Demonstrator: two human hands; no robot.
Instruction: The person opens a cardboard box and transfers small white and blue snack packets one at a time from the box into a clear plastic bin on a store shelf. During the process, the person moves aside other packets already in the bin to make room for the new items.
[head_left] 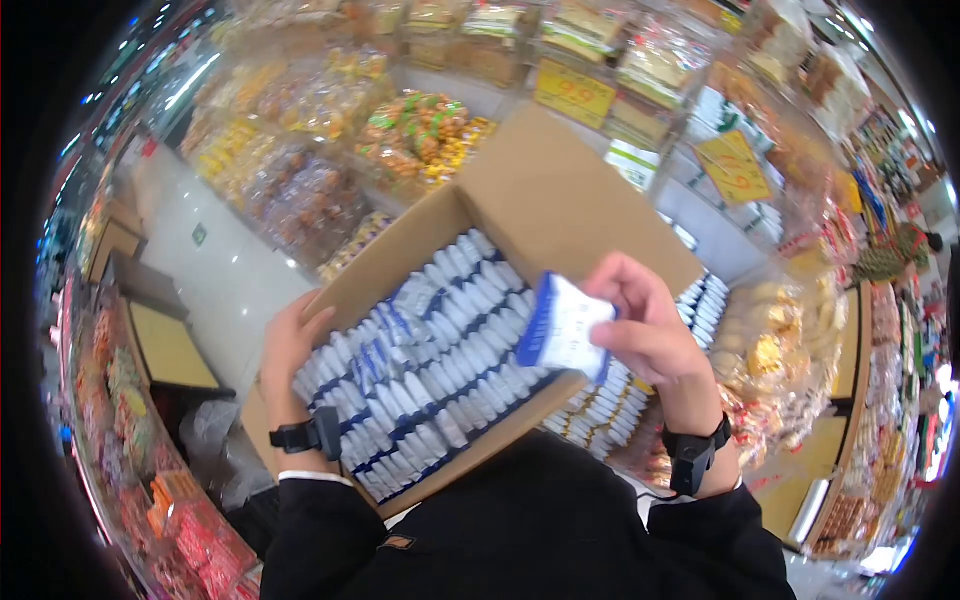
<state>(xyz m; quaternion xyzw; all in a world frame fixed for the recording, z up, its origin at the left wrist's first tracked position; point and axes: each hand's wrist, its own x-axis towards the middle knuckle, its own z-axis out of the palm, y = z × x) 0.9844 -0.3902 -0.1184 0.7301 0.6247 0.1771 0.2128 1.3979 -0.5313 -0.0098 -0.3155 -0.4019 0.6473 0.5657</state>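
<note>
"Right hand?"
"Pinched a packet, blue-white, above the right edge of the carton; left hand clasped its left wall. Packet judged light, crushable: take by its sides."

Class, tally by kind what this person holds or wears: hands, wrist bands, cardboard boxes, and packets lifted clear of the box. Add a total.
2 hands: left hand, right hand
2 wrist bands: left wrist band, right wrist band
1 cardboard box
1 lifted packet
Total: 6
</note>
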